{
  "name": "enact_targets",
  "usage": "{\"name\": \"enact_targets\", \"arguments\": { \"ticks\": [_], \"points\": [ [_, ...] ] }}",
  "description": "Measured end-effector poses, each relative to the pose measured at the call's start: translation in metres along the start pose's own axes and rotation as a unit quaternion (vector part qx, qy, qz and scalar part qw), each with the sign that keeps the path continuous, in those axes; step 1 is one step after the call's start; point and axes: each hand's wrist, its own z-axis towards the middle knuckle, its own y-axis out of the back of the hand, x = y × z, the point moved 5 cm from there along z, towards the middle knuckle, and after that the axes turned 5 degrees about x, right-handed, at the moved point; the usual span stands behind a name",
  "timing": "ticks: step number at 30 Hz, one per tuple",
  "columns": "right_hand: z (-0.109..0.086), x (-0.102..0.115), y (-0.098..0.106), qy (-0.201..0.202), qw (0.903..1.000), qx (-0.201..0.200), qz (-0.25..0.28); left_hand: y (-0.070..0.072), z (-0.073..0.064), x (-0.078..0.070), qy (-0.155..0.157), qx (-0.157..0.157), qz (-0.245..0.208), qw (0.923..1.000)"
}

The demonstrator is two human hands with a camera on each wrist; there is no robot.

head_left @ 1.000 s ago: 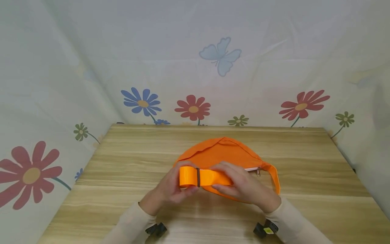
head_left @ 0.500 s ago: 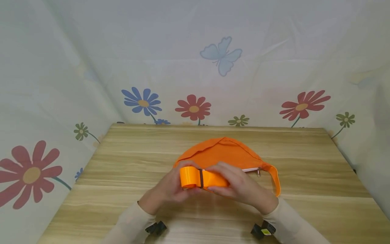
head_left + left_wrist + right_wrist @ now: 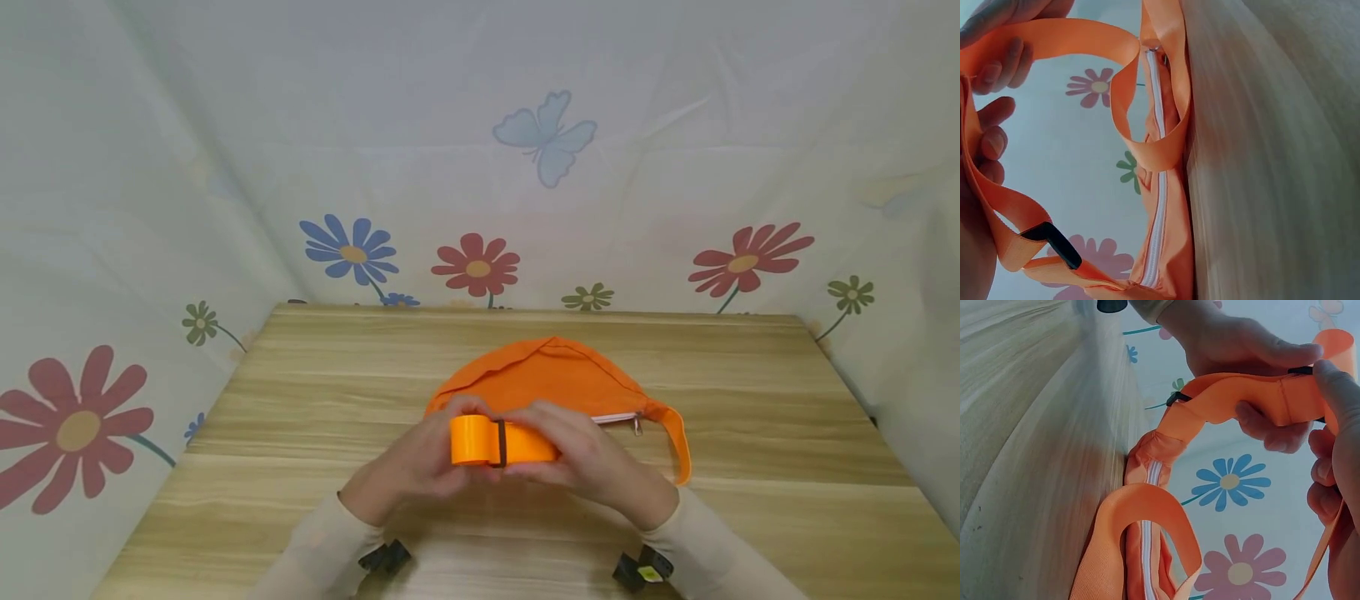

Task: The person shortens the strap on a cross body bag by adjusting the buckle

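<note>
An orange waist bag (image 3: 555, 375) lies on the table, its white zipper (image 3: 1157, 119) visible in both wrist views. Above its near side, both hands hold the bag's orange webbing strap (image 3: 534, 443). The left hand (image 3: 423, 458) grips the strap by a folded loop at its left. From the other side, the right hand (image 3: 592, 454) pinches the strap between thumb and fingers, close to a dark strap slider (image 3: 502, 442). A black slider (image 3: 1054, 240) also shows on the strap in the left wrist view. The fingertips of both hands nearly meet in the right wrist view.
Wood-grain table (image 3: 322, 375) surrounds the bag. A strap loop (image 3: 678, 442) hangs off the bag's right end, near the zipper pull (image 3: 637, 425). White cloth walls (image 3: 420, 150) with printed flowers stand behind and on both sides.
The right hand has moved slightly left, nearer the left hand. The slider and folded loop have shifted a little to the right. The bag has stayed put.
</note>
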Motion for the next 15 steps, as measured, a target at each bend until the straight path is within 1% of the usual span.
{"name": "enact_targets", "arguments": {
  "ticks": [3, 6, 11, 15],
  "points": [
    [0.0002, 0.0002, -0.0004, -0.01, 0.9999, 0.003, -0.002, 0.0002, -0.0005, 0.0001, 0.035, 0.018, 0.011, 0.9992],
    [-0.0002, -0.0004, -0.0013, -0.007, 0.9999, 0.002, -0.009, 0.0004, -0.0007, -0.0004, 0.053, 0.03, 0.028, 0.9978],
    [-0.0015, -0.0025, -0.0027, 0.013, 0.9995, -0.012, -0.026, 0.0011, -0.0012, -0.001, 0.064, 0.041, 0.051, 0.9958],
    [-0.0021, -0.0043, -0.002, 0.019, 0.9987, -0.025, -0.04, 0.0031, -0.001, -0.0001, 0.064, 0.042, 0.085, 0.9934]
  ]
}}
